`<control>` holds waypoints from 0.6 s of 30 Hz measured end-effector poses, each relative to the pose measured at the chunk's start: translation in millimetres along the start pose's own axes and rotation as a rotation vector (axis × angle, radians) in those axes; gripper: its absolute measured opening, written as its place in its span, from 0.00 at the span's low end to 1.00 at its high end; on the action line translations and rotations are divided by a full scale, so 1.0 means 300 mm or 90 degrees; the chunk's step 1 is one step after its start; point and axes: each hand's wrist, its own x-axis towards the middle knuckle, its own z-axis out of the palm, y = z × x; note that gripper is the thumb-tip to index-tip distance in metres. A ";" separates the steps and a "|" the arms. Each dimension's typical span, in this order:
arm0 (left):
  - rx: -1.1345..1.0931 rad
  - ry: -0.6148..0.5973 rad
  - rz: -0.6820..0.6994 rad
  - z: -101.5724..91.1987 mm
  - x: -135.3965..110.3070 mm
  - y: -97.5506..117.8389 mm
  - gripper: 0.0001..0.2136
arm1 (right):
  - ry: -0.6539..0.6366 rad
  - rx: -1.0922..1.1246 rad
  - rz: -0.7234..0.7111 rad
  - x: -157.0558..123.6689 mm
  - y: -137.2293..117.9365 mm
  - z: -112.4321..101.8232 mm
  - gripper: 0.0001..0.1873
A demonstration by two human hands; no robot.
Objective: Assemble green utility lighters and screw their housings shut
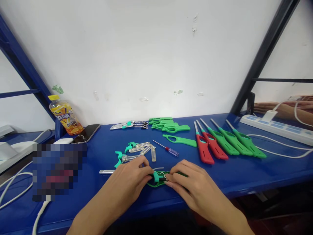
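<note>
Green, curved, hollow plastic casing (155,186) between left hand (133,176) and right hand (192,181)

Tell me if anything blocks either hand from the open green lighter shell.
Nothing visible does: the left hand and right hand are both at the green shell, either side of the teal trigger. The screwdriver lies beyond, out of the way.

Two red lighters (206,151), three whole green lighters (223,143), at least five loose green handles (183,140), at least four clear tubes (153,154), one screwdriver (173,151), one bottle (67,118), one phone (87,133).
</note>
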 end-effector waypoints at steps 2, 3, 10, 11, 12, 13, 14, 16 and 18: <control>0.007 -0.006 0.000 -0.003 0.002 0.002 0.09 | -0.009 -0.010 -0.012 0.000 0.003 -0.001 0.05; 0.013 -0.008 0.000 -0.005 0.004 0.003 0.09 | -0.010 -0.012 -0.013 0.000 0.005 -0.001 0.05; 0.062 -0.005 0.022 0.004 0.014 0.004 0.09 | 0.020 -0.031 0.020 0.004 -0.009 0.013 0.04; 0.070 -0.004 0.027 0.007 0.016 0.003 0.09 | 0.023 -0.038 0.023 0.007 -0.015 0.015 0.04; 0.079 -0.002 0.031 0.011 0.016 0.002 0.09 | 0.029 -0.046 0.025 0.010 -0.021 0.017 0.04; 0.088 0.001 0.035 0.016 0.017 0.001 0.09 | 0.036 -0.055 0.026 0.013 -0.027 0.019 0.04; 0.097 0.003 0.038 0.020 0.016 0.000 0.09 | 0.044 -0.064 0.026 0.015 -0.033 0.022 0.05; 0.113 0.006 0.048 0.027 0.014 -0.002 0.10 | 0.063 -0.067 0.025 0.017 -0.040 0.030 0.06; 0.124 0.007 0.062 0.032 0.010 -0.003 0.11 | 0.080 -0.044 0.030 0.016 -0.043 0.038 0.07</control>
